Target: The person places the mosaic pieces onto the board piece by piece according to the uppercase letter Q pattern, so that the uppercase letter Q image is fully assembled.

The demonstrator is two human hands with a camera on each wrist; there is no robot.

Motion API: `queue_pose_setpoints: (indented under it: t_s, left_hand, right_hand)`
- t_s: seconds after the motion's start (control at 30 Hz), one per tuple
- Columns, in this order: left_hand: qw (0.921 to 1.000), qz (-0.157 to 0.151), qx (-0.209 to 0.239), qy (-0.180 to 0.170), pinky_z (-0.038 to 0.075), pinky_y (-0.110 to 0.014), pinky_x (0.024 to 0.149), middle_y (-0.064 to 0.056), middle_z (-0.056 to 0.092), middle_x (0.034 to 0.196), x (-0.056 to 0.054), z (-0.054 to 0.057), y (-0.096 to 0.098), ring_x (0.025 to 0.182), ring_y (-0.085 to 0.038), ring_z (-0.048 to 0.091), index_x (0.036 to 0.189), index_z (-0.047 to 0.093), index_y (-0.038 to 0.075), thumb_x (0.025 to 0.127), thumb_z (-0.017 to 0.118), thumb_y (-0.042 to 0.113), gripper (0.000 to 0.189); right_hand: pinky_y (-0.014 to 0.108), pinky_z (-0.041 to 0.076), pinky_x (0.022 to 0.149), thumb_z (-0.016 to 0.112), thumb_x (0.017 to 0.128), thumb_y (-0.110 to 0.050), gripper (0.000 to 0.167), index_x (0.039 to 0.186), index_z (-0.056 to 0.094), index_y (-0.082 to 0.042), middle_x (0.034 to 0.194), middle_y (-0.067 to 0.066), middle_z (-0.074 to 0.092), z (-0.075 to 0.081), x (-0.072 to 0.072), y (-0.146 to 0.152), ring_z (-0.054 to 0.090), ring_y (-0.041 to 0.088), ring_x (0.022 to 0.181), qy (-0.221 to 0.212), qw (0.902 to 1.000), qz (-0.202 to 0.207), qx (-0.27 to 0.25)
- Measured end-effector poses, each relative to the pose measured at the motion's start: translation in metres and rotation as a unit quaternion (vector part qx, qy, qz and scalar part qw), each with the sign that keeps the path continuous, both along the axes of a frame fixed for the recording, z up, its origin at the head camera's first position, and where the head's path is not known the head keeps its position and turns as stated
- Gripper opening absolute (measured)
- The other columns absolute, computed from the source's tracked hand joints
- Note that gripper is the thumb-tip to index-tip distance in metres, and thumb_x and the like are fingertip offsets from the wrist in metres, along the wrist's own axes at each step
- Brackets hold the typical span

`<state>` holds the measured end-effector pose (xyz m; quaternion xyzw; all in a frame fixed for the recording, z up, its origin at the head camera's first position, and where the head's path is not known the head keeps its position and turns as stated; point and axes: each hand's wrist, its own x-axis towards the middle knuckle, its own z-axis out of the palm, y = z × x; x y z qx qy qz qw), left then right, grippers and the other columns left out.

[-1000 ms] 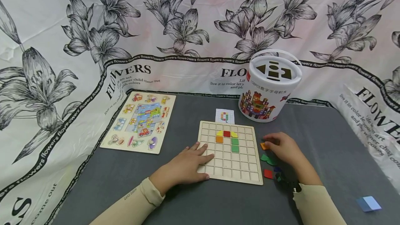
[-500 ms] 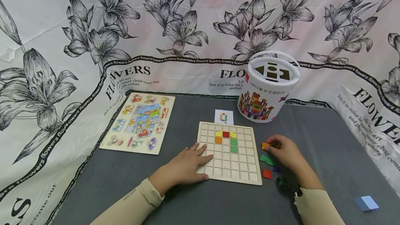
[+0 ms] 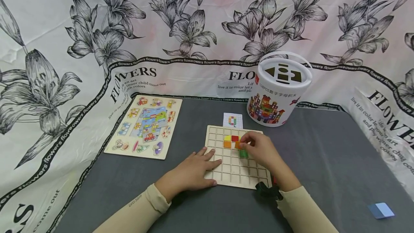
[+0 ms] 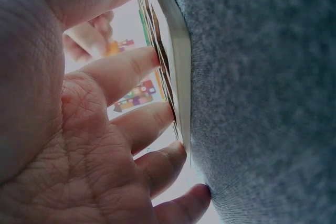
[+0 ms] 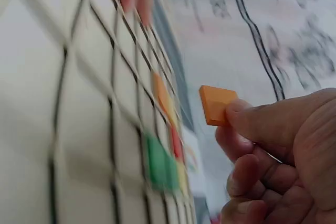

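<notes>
A square wooden grid board [image 3: 226,175] lies on the dark table. In its upper cells sit a yellow piece [image 3: 227,138], a red tile [image 3: 235,138], an orange tile [image 3: 227,144] and green tiles [image 3: 243,154], partly covered by my right hand [image 3: 263,150]. That hand pinches another orange square tile [image 5: 215,103] between thumb and forefinger, held over the board near the green ones. Fingers spread, my left hand [image 3: 192,172] rests on the board's left edge; the left wrist view shows its fingertips along that edge.
A small pattern card [image 3: 233,120] lies at the board's far edge. Behind it stands a white lidded bucket [image 3: 275,92]. To the left is a picture puzzle board [image 3: 130,147]; a blue block [image 3: 381,210] sits far right. My right forearm mostly hides a red tile [image 3: 274,180].
My right hand picked up the orange tile from beside the board and carried it left, over the upper cells. My left hand stays where it was.
</notes>
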<state>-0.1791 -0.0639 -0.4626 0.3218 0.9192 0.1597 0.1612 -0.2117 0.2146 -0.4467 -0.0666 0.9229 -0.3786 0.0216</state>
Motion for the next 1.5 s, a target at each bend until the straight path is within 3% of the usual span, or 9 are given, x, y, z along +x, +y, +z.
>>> queue_pose_setpoints:
  t_s: [0.13, 0.33, 0.77, 1.03, 1.3, 1.5]
  left_hand:
    - [1.0, -0.003, 0.0, 0.005, 0.029, -0.063, 0.131, -0.006, 0.034, 0.179, -0.001, 0.001, 0.003, 0.168, -0.037, 0.024, 0.164, 0.053, 0.031, 0.1, 0.077, 0.048, 0.07]
    - [0.9999, -0.004, -0.005, 0.009, 0.029, -0.063, 0.131, -0.006, 0.034, 0.179, -0.003, 0.002, 0.006, 0.169, -0.036, 0.024, 0.164, 0.053, 0.032, 0.1, 0.077, 0.05, 0.071]
    - [1.0, -0.005, -0.004, -0.007, 0.03, -0.064, 0.13, -0.005, 0.036, 0.178, 0.004, -0.008, 0.004, 0.168, -0.037, 0.026, 0.163, 0.054, 0.032, 0.099, 0.077, 0.05, 0.07]
    - [1.0, -0.005, -0.002, 0.0, 0.032, -0.064, 0.13, -0.006, 0.037, 0.178, 0.009, -0.004, 0.004, 0.167, -0.037, 0.027, 0.163, 0.055, 0.032, 0.098, 0.079, 0.049, 0.071]
    - [1.0, -0.003, 0.004, -0.001, 0.03, -0.064, 0.131, -0.007, 0.034, 0.179, 0.004, -0.005, 0.002, 0.168, -0.037, 0.025, 0.164, 0.053, 0.031, 0.1, 0.077, 0.049, 0.071]
    - [1.0, 0.0, 0.005, 0.005, 0.031, -0.065, 0.13, -0.008, 0.034, 0.178, 0.002, -0.002, 0.0, 0.168, -0.038, 0.025, 0.164, 0.053, 0.029, 0.099, 0.078, 0.047, 0.071]
  right_hand:
    - [0.033, 0.05, 0.07, 0.078, 0.102, -0.015, 0.004, 0.102, 0.075, -0.012, 0.101, 0.005, 0.077, -0.008, -0.008, -0.024, 0.061, 0.017, 0.079, -0.012, 0.9997, 0.023, -0.001]
    - [0.033, 0.047, 0.071, 0.077, 0.101, -0.011, 0.004, 0.099, 0.073, -0.012, 0.097, 0.004, 0.075, -0.013, -0.011, -0.032, 0.058, 0.018, 0.077, -0.014, 0.9996, 0.012, 0.022]
    - [0.037, 0.052, 0.077, 0.08, 0.1, -0.011, 0.01, 0.092, 0.075, -0.016, 0.089, -0.002, 0.07, -0.03, 0.0, -0.037, 0.058, 0.016, 0.079, -0.032, 0.9976, 0.023, 0.057]
    - [0.039, 0.053, 0.081, 0.08, 0.1, -0.012, 0.013, 0.088, 0.076, -0.017, 0.088, -0.002, 0.07, -0.025, 0.005, -0.036, 0.059, 0.016, 0.082, -0.022, 0.9974, 0.016, 0.066]
    - [0.035, 0.047, 0.067, 0.073, 0.104, -0.012, 0.006, 0.103, 0.078, -0.009, 0.094, 0.005, 0.073, -0.004, 0.011, 0.018, 0.055, 0.019, 0.075, 0.039, 0.9979, -0.027, 0.044]
    - [0.034, 0.049, 0.064, 0.07, 0.108, -0.015, 0.013, 0.111, 0.077, -0.005, 0.099, 0.008, 0.075, -0.012, 0.028, 0.083, 0.061, 0.018, 0.08, 0.025, 0.9958, -0.068, 0.057]
